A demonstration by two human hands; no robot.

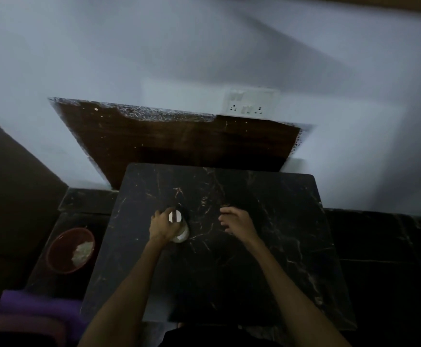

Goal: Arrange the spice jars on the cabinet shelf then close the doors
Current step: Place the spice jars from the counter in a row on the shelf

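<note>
While the dark marble bench point(254, 246) lies broad under me, my left hand point(163, 227) grips the white spice jar point(180, 230) standing near its middle; my right hand point(238, 222) hovers loosely curled, empty. I should lift it upright, steadily.

Bare tabletop point(267, 246) right of jar point(180, 229) — passable.

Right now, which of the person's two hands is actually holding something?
The left hand: its fingers curl round a pale jar on the dark marble table. The right hand hovers loosely curled, holding nothing.
</note>
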